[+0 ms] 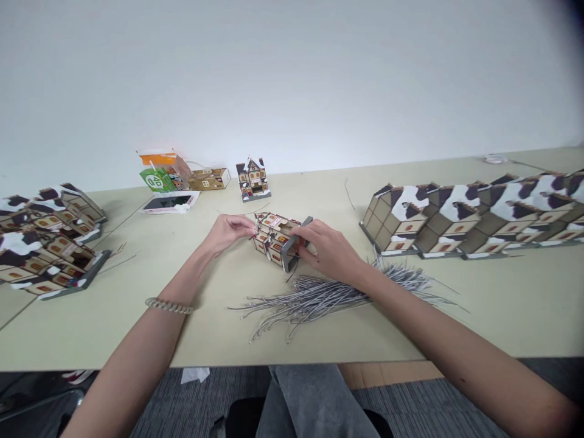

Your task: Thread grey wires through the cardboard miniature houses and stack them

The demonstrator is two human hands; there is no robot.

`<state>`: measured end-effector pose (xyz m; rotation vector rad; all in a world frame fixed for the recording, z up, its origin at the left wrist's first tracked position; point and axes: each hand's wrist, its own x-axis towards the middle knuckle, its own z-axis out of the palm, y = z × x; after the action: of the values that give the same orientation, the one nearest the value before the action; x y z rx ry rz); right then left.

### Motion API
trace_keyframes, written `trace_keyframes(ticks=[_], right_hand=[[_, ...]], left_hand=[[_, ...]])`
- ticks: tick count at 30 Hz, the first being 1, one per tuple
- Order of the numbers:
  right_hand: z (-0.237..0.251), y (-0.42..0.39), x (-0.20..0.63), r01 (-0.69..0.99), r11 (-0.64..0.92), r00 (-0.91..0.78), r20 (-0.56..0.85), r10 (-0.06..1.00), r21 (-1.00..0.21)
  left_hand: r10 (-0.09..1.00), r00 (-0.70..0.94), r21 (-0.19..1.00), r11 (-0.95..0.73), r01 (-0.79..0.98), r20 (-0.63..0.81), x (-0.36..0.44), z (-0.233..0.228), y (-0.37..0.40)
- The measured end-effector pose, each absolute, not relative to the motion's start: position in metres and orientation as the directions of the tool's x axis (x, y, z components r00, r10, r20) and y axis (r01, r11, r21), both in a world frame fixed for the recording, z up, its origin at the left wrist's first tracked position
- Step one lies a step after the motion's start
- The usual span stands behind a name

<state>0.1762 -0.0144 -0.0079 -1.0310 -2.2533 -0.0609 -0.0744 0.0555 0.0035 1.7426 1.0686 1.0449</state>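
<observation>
Toy house lies sideways on pale table by wall, left fingers pinching top, right fingers gripping base.

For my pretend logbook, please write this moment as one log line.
left hand: at small house roof end | right hand: holding its grey base | pose: tipped sideways | grey strands: on table | more houses: both sides

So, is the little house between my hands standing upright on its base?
No, the little house lies tipped over, its grey base turned sideways toward your right hand.
</observation>
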Motion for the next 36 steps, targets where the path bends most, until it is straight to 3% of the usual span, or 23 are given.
trace_keyframes(ticks=[9,17,36], right_hand=[[-0.0074,-0.0145,0.1759,0.687,0.695,-0.483,0.581,0.655,-0.212],[-0.0065,-0.0154,0.1748,0.666,0.712,-0.492,0.586,0.644,-0.223],[-0.0062,-0.0159,0.1751,0.68,0.7,-0.492,0.573,0.656,-0.218]], left_hand=[[0.915,0.371,0.923,-0.271,0.273,0.159,-0.0822,0.0107,0.0539],[0.932,0.322,0.906,-0.272,0.324,0.165,-0.0828,0.01,0.0536],[0.856,0.387,0.839,-0.465,0.284,0.343,-0.0782,0.0044,0.0553]])
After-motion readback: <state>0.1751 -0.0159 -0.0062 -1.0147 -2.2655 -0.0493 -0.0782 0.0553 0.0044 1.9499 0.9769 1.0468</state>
